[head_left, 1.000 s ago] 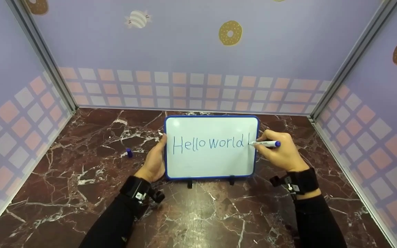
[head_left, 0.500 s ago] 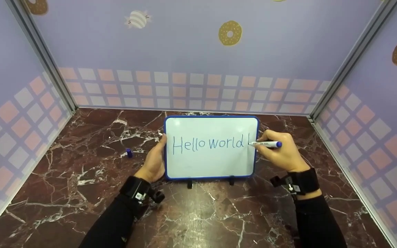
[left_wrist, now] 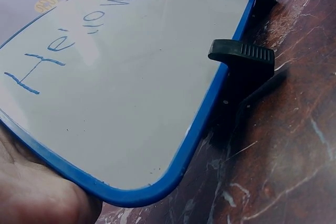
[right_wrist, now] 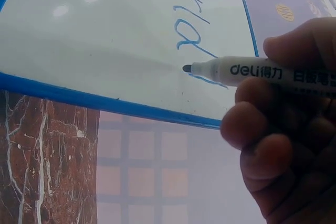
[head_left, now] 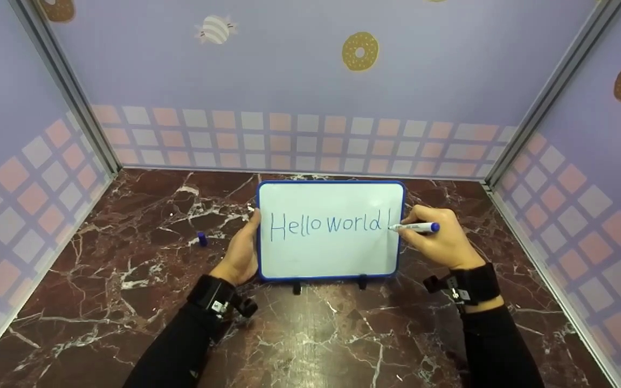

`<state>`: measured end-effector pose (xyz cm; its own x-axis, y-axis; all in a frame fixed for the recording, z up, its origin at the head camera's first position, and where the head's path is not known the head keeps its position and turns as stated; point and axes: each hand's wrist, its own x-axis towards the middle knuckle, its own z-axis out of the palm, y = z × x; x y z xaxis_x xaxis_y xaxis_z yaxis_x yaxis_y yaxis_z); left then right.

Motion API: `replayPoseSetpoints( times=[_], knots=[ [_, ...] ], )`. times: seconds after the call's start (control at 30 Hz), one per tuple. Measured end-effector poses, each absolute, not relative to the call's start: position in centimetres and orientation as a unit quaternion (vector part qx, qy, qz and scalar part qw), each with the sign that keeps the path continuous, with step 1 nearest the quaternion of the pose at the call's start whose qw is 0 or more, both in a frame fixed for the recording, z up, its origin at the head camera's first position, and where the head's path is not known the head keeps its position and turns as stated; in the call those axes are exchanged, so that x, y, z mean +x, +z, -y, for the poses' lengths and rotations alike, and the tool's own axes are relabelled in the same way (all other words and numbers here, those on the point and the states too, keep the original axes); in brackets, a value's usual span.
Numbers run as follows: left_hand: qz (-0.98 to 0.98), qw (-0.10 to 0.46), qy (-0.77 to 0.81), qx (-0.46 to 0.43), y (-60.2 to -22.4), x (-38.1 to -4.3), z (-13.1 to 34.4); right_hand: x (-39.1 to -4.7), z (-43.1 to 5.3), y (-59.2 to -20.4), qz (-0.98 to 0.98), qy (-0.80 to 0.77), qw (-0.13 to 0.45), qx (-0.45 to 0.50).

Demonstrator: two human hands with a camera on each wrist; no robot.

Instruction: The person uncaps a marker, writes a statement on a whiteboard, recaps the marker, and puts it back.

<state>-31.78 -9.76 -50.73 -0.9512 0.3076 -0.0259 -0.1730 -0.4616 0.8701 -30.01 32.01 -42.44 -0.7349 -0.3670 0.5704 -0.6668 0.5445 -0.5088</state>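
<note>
A small whiteboard (head_left: pixel 332 256) with a blue frame leans back on a stand with black feet (head_left: pixel 297 287). Blue handwriting across it reads "Hello world" followed by an upright stroke. My left hand (head_left: pixel 241 253) grips the board's left edge, thumb along the frame and the other fingers hidden behind. At the right edge, my right hand (head_left: pixel 440 234) pinches a white whiteboard marker (head_left: pixel 421 227) with a blue end. The marker's dark tip (right_wrist: pixel 187 68) is right at the board's surface, at the lower end of the upright stroke.
A blue marker cap (head_left: pixel 202 239) stands on the dark red marbled table (head_left: pixel 310 334), left of the left hand. Patterned purple walls (head_left: pixel 289 64) enclose the table at the back and both sides. Each wrist wears a black camera band (head_left: pixel 472 285).
The marker tip and right hand have shifted slightly down to the bottom of the upright stroke. The left hand and the whiteboard stay where they were.
</note>
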Motion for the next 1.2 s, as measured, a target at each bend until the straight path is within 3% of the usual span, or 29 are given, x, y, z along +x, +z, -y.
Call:
replayPoseSetpoints(
  times=[1.2],
  knots=[
    [-0.502,0.131,0.853,0.054,-50.69,-31.79,9.66,-30.23,-32.08,-42.68,0.855,0.366,0.205,0.306]
  ],
)
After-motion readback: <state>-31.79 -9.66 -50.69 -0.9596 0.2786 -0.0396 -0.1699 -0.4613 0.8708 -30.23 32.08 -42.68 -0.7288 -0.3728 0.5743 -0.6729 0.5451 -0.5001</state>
